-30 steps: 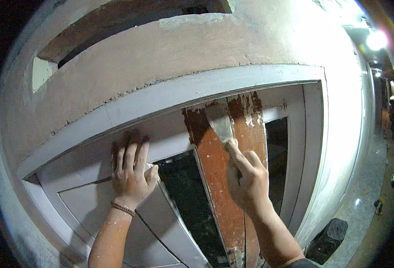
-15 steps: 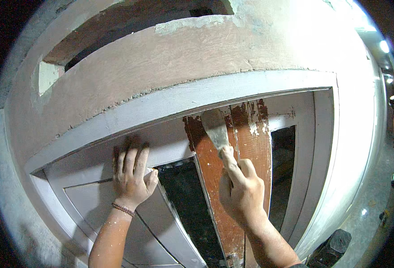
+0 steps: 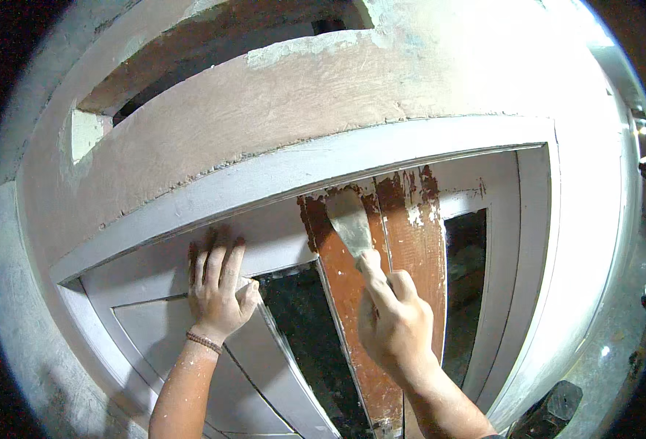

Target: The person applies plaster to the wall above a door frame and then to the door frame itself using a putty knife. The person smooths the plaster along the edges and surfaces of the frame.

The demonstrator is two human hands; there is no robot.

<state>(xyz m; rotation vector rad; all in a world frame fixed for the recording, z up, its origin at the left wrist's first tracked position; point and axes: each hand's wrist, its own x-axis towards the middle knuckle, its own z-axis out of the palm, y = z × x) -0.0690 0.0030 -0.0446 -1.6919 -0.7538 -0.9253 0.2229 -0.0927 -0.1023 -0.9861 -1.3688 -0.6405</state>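
My right hand (image 3: 397, 318) is closed round the handle of a putty knife (image 3: 349, 223), index finger stretched along it toward the blade. The grey blade lies over the brown upper strip of the door (image 3: 341, 282), just under the frame's top rail. Ragged patches of white paint and darker brown edge that strip; the rest of the door is whitish. My left hand (image 3: 219, 293) rests flat with fingers apart on the white upper part of the door, left of a dark glass pane (image 3: 301, 322). A beaded bracelet circles the left wrist.
A white door frame (image 3: 279, 172) surrounds the door, with a bare plastered wall (image 3: 213, 121) and a long opening above it. Another dark pane (image 3: 463, 256) sits right of the brown strip. At lower right there is a dark blocky object (image 3: 553, 410).
The putty knife and my right hand have shifted slightly down, so the blade sits a little lower on the brown strip. My left hand stays in its place on the door.
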